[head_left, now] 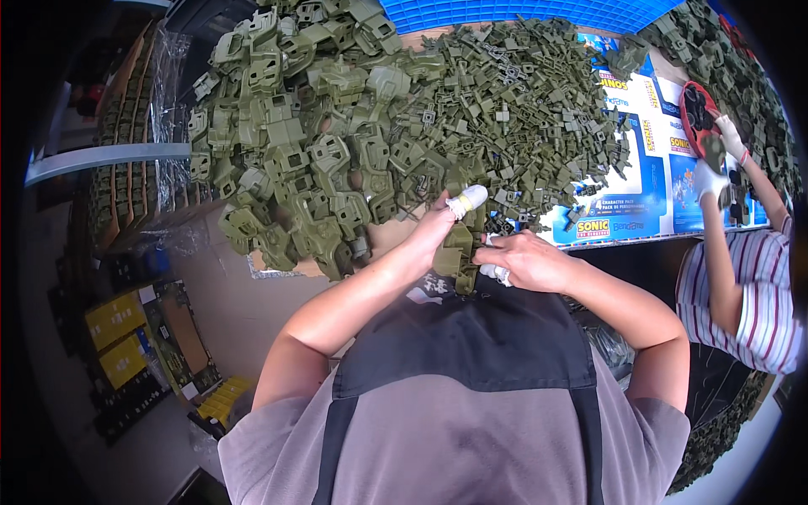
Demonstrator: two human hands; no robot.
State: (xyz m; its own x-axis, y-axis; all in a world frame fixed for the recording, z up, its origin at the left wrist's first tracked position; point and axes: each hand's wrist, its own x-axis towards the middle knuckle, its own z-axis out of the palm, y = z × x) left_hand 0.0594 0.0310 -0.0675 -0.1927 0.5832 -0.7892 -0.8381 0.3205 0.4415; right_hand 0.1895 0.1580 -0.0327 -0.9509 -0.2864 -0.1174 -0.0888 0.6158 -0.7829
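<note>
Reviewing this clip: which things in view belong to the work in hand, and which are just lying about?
In the work:
- olive-green moulded plastic part, between the left hand and right hand
- probably the heaped small olive-green plastic pieces and large olive-green hollow shells

Apparently lying about:
- blue plastic lattice crate
- crumpled clear plastic wrap

The left hand (439, 223) and right hand (539, 259) partly cover the green piece (459, 254). The blue crate (522, 12) runs out of view — cropped above.
</note>
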